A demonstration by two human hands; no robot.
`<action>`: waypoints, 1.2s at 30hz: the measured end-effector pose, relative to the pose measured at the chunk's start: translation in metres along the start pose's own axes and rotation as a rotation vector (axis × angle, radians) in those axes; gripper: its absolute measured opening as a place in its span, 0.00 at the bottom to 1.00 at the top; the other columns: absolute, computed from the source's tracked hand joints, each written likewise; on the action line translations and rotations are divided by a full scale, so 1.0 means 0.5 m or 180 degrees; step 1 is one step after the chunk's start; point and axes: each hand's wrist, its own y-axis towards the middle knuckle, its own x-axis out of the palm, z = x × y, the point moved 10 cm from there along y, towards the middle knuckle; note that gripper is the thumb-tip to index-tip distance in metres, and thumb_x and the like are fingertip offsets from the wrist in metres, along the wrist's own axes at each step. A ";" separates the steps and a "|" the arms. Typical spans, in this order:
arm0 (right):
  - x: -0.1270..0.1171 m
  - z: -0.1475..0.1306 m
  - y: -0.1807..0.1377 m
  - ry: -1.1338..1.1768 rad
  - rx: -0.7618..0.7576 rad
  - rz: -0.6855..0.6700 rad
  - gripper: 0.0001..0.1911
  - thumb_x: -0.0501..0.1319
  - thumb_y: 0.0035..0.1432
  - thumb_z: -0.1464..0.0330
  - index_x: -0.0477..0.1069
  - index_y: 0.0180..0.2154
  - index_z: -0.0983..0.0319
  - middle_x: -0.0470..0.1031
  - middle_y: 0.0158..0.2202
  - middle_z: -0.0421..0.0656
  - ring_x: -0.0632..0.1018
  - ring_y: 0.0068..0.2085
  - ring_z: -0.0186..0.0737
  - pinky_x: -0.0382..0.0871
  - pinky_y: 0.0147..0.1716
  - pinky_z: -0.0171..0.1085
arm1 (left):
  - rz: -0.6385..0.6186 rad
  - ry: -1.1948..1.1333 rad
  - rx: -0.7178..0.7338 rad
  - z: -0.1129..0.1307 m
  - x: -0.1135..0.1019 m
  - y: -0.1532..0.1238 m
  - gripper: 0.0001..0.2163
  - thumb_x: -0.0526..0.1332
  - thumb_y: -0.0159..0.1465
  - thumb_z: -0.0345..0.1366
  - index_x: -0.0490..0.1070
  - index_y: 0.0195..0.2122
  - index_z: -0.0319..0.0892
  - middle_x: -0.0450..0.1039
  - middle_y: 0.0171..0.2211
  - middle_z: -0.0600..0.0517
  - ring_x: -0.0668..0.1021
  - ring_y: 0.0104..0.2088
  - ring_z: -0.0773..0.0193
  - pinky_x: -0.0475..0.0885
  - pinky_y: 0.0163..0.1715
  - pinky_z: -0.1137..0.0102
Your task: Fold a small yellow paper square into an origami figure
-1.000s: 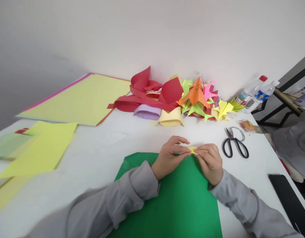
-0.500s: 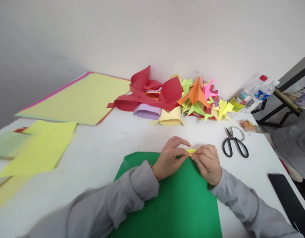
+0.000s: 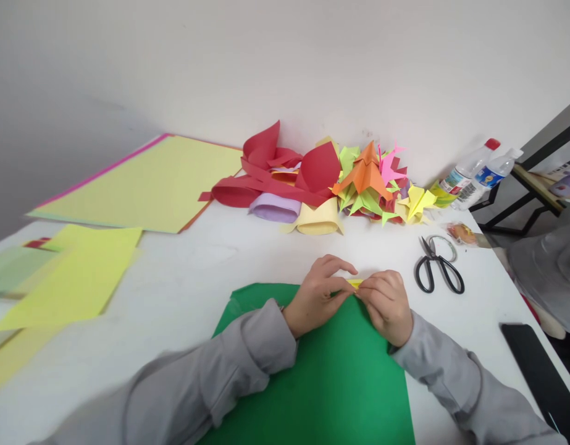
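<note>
A small piece of yellow paper (image 3: 355,282) shows between my fingertips, above the far edge of a large green sheet (image 3: 331,383). My left hand (image 3: 319,293) pinches it from the left with thumb and index finger, its other fingers raised and bent. From the right, my right hand (image 3: 386,306) pinches the same paper with its fingers curled in. Most of the paper is hidden by the fingers, so its folds cannot be made out. Both wrists rest over the green sheet.
Black-handled scissors (image 3: 437,269) and a tape roll (image 3: 444,248) lie right of my hands; a black phone-like slab (image 3: 539,371) is nearer. Folded paper shapes (image 3: 365,176), red paper loops (image 3: 266,170) and two bottles (image 3: 472,176) stand along the wall. Yellow sheets (image 3: 76,278) lie left.
My fingertips have closed in slightly on the yellow paper, and less of it shows now. Both hands stay in nearly the same place.
</note>
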 end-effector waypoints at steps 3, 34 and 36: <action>-0.009 0.007 -0.002 -0.0055 0.0117 0.0122 0.08 0.56 0.60 0.77 0.72 0.37 0.62 0.77 0.33 0.44 0.72 0.37 0.40 0.64 0.37 0.42 | 0.0067 0.0027 -0.0089 -0.011 -0.006 0.003 0.06 0.61 0.60 0.27 0.74 0.27 0.42 0.74 0.39 0.48 0.73 0.40 0.60 0.70 0.42 0.61; -0.010 0.000 0.003 -0.0248 0.0046 0.0156 0.08 0.59 0.58 0.76 0.73 0.39 0.61 0.79 0.34 0.42 0.73 0.38 0.41 0.64 0.39 0.44 | -0.0054 0.0114 -0.0006 0.001 -0.008 0.009 0.08 0.59 0.60 0.25 0.72 0.26 0.42 0.74 0.38 0.48 0.73 0.41 0.60 0.69 0.42 0.62; -0.013 -0.006 0.003 -0.0264 -0.0011 0.0185 0.09 0.58 0.58 0.77 0.73 0.39 0.61 0.80 0.35 0.42 0.73 0.38 0.41 0.63 0.39 0.44 | -0.0099 0.0105 0.0004 0.003 -0.004 0.009 0.09 0.58 0.60 0.25 0.71 0.25 0.42 0.74 0.38 0.49 0.73 0.40 0.61 0.68 0.42 0.62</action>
